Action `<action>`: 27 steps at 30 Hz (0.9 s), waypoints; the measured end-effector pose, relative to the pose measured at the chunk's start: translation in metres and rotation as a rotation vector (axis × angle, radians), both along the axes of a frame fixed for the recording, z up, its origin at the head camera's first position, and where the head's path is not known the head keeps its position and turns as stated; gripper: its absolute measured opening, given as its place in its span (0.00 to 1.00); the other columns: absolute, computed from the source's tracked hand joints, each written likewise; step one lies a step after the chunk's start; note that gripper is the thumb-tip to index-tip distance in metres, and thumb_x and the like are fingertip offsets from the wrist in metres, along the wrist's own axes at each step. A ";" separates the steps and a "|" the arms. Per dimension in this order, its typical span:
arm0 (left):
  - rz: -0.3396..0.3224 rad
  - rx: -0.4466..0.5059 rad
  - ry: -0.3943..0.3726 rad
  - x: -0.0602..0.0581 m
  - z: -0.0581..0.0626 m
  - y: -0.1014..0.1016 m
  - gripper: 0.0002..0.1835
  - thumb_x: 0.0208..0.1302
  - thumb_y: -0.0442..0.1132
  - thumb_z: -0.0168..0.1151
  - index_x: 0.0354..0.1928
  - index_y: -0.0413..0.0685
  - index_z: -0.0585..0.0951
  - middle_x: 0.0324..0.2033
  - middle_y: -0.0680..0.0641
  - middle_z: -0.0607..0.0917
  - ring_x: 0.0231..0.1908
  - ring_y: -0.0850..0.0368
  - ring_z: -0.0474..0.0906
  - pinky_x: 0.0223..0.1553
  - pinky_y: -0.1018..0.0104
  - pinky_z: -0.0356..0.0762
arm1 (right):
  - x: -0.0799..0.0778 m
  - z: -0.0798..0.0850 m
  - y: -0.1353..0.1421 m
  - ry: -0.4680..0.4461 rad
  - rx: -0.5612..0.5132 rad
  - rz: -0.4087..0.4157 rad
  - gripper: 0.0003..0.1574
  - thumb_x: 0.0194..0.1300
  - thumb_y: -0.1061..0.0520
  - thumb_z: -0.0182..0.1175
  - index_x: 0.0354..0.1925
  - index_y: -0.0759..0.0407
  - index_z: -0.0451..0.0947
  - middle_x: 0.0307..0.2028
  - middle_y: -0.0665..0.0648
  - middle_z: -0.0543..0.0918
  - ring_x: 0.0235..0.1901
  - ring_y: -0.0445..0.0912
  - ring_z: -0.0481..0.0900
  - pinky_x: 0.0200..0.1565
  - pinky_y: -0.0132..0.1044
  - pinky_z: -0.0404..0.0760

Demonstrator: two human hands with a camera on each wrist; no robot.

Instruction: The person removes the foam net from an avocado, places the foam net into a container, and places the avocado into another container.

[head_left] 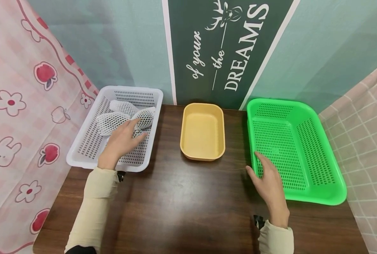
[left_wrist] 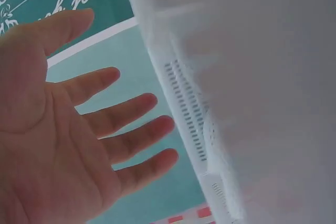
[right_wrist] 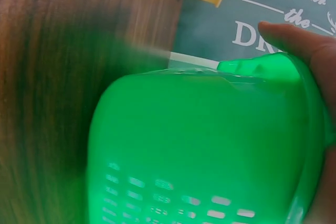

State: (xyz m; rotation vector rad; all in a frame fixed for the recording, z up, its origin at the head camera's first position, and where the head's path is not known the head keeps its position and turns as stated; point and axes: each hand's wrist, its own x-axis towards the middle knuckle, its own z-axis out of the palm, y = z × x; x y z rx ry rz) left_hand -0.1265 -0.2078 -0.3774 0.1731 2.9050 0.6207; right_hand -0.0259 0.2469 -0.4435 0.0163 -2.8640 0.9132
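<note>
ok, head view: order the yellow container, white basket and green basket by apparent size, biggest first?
1. Green basket
2. White basket
3. Yellow container

Green's near end sits closer to the camera; true basket sizes unsure.

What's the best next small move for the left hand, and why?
I'd probably close the left hand on the net-covered item nearest its index finger: the hand is spread, holds nothing, and reaches over the white basket where that item lies.

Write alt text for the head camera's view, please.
A left hand is over net-wrapped things in a white basket; the right hand is at the edge of a green basket. Between the baskets sits a yellow tray.
</note>
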 end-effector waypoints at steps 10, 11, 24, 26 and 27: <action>-0.067 0.038 -0.134 -0.020 0.013 -0.006 0.39 0.73 0.55 0.52 0.77 0.43 0.53 0.74 0.32 0.59 0.73 0.32 0.55 0.71 0.35 0.54 | -0.002 -0.004 0.003 0.013 0.006 -0.029 0.38 0.67 0.52 0.63 0.71 0.58 0.65 0.67 0.69 0.71 0.65 0.69 0.68 0.61 0.67 0.66; -0.069 0.045 -0.138 -0.023 0.012 -0.008 0.39 0.73 0.55 0.52 0.77 0.43 0.53 0.74 0.32 0.59 0.73 0.32 0.55 0.71 0.35 0.54 | -0.002 -0.004 0.003 0.015 0.005 -0.031 0.38 0.67 0.52 0.64 0.71 0.57 0.65 0.67 0.69 0.71 0.65 0.68 0.68 0.60 0.67 0.67; -0.129 0.074 -0.175 -0.052 -0.004 -0.044 0.38 0.72 0.51 0.54 0.76 0.39 0.55 0.71 0.28 0.62 0.70 0.29 0.59 0.69 0.34 0.57 | 0.013 0.003 0.012 0.014 0.021 0.078 0.37 0.65 0.48 0.66 0.68 0.59 0.69 0.65 0.68 0.74 0.65 0.66 0.69 0.61 0.64 0.67; -0.136 0.064 -0.178 -0.055 -0.003 -0.047 0.38 0.72 0.51 0.55 0.75 0.39 0.56 0.69 0.27 0.64 0.68 0.29 0.62 0.67 0.33 0.59 | 0.018 0.002 0.016 0.028 0.023 0.084 0.37 0.64 0.48 0.67 0.66 0.58 0.71 0.63 0.68 0.76 0.63 0.66 0.71 0.60 0.63 0.68; -0.142 0.057 -0.179 -0.057 -0.003 -0.049 0.38 0.71 0.51 0.56 0.75 0.39 0.56 0.69 0.27 0.65 0.68 0.29 0.63 0.67 0.33 0.60 | 0.020 0.000 0.018 0.038 0.027 0.085 0.37 0.62 0.49 0.68 0.66 0.58 0.72 0.62 0.67 0.77 0.62 0.66 0.72 0.59 0.63 0.69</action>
